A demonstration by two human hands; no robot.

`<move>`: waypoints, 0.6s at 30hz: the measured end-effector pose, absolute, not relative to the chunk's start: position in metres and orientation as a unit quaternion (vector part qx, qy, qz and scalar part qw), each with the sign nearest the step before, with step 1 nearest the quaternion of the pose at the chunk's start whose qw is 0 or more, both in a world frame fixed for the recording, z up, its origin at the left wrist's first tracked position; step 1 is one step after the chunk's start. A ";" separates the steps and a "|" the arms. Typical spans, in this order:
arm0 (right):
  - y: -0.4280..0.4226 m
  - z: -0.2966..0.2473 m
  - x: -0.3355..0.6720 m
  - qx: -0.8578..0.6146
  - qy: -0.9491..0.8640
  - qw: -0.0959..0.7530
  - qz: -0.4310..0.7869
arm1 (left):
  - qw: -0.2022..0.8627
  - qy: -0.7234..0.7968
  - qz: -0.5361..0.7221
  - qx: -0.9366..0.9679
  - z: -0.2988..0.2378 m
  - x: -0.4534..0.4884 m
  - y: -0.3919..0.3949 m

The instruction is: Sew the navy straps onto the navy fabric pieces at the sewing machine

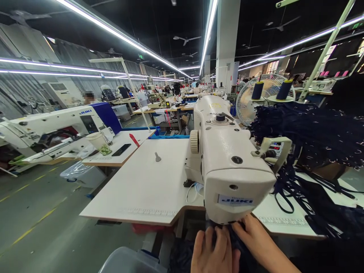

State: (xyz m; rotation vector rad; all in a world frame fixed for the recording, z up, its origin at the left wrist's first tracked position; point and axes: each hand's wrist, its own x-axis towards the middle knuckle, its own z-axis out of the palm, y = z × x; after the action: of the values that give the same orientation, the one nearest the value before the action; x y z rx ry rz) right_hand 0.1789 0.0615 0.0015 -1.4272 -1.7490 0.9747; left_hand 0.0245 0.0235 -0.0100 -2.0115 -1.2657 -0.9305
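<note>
Both hands are at the front of a white sewing machine [233, 159] marked JUKI, just below its head. My left hand [213, 250] has its fingers bent and pressed onto dark navy fabric [182, 252]. To its right, my right hand [253, 235] grips the same fabric near the needle area, its fingertips partly hidden. The machine head covers the needle and presser foot. A heap of navy straps with metal rings [307, 132] rises on the right, and some straps trail down toward my right arm.
On the white table [127, 182] lies a small metal tool [157, 157]. A paper cup [99, 143] and a phone [121, 149] rest on the neighbouring table at left. A clear plastic bin [131, 261] stands below my left side. Thread cones [257, 90] and a fan stand behind.
</note>
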 end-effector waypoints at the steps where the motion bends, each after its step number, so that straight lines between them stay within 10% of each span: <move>1: 0.061 0.000 0.179 -0.542 -0.668 0.346 0.374 | 0.292 -0.471 -0.350 -0.755 -0.010 0.025 0.023; 18: 0.046 0.002 0.171 -0.519 -0.642 0.426 0.370 | 0.264 -0.382 -0.373 -0.804 -0.005 0.005 0.020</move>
State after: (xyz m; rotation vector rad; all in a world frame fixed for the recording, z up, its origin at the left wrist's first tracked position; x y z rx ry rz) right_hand 0.1707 0.0463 0.0015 -1.2971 -1.6049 0.9248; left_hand 0.0051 0.0200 -0.0051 -2.1725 -1.0323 -1.0072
